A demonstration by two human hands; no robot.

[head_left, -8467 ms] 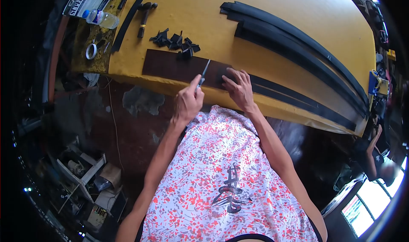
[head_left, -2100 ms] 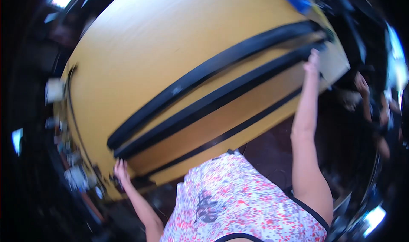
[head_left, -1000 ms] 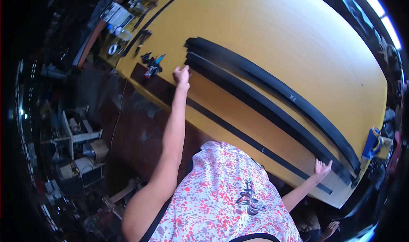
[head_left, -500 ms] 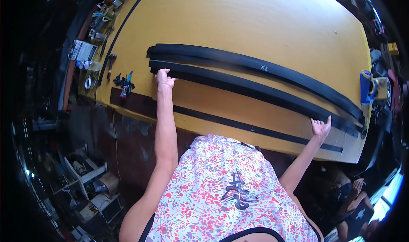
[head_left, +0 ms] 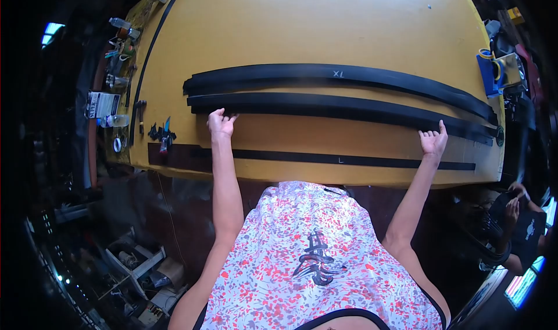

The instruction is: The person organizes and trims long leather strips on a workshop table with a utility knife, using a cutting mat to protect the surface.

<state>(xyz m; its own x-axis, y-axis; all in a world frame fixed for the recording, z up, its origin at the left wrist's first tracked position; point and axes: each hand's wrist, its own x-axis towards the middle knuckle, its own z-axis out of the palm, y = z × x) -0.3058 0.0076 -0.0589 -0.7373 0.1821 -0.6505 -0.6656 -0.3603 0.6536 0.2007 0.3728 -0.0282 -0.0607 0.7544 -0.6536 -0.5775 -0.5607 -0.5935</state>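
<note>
"Hands first, please: how are they?"

"The left hand point(head_left: 221, 125) has its fingers bent and one digit spread aside, at the lower edge of the near strips point(head_left: 314, 106), close to their left end. The right hand point(head_left: 432, 141) has short bent fingers and one digit raised to the same edge, more to the right. If they pinch, I cannot tell."

"What has changed?"

"Some seconds ago, the left hand held a knife. Now I see no knife in it, so both hands can work on the strips together."

"And how do these strips lie?"

"They lie flat on the yellow table point(head_left: 319, 33), across the middle of the frame. Their long axis goes from left to right, slightly bowed, and the right end points a little downward."

"What is around?"

"Just above are the far strips point(head_left: 279, 74), almost parallel. Below is a thin strip point(head_left: 290, 156), with a pale L. At left are black scraps point(head_left: 154, 133), and a hammer point(head_left: 140, 120) beside them."
</note>
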